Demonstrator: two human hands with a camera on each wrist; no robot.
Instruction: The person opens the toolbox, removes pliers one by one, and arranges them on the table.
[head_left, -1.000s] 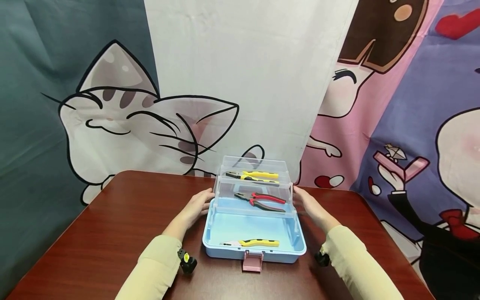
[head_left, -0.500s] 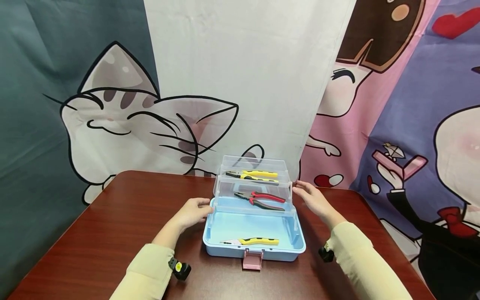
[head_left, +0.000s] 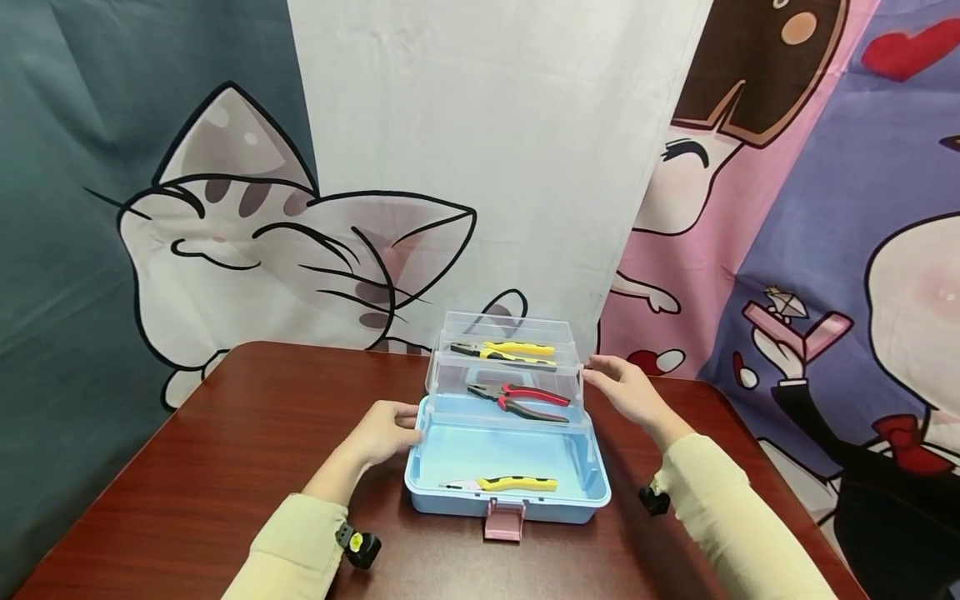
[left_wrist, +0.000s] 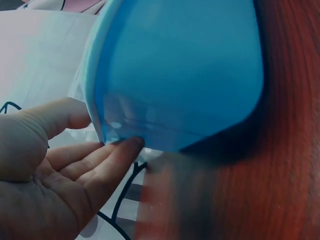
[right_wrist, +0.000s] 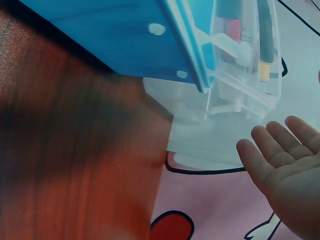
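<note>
A light blue toolbox (head_left: 495,450) stands unlatched on the table, its clear trays (head_left: 450,396) spread up and back. At its left edge my left hand (head_left: 382,432) holds the rim; in the left wrist view the thumb is on one side and the fingers lie along the outer wall. My right hand (head_left: 628,387) is beside the trays' right end, fingers extended; the right wrist view shows a gap between this hand (right_wrist: 287,172) and the box. Red-and-black pliers (head_left: 536,391) lie in the lower tray, yellow-and-black pliers (head_left: 521,347) in the upper one, and yellow-handled pliers (head_left: 517,483) in the base.
A pink latch (head_left: 504,525) hangs off the box's front. The reddish-brown wooden table (head_left: 300,417) extends to both sides. Behind it hangs a cloth backdrop (head_left: 487,125) with cartoon figures. Both wrists carry small black cameras.
My left hand has drawn back toward me along the box's left side, from behind the rim onto it. My right hand has risen slightly beside the trays. Box and pliers stay put.
</note>
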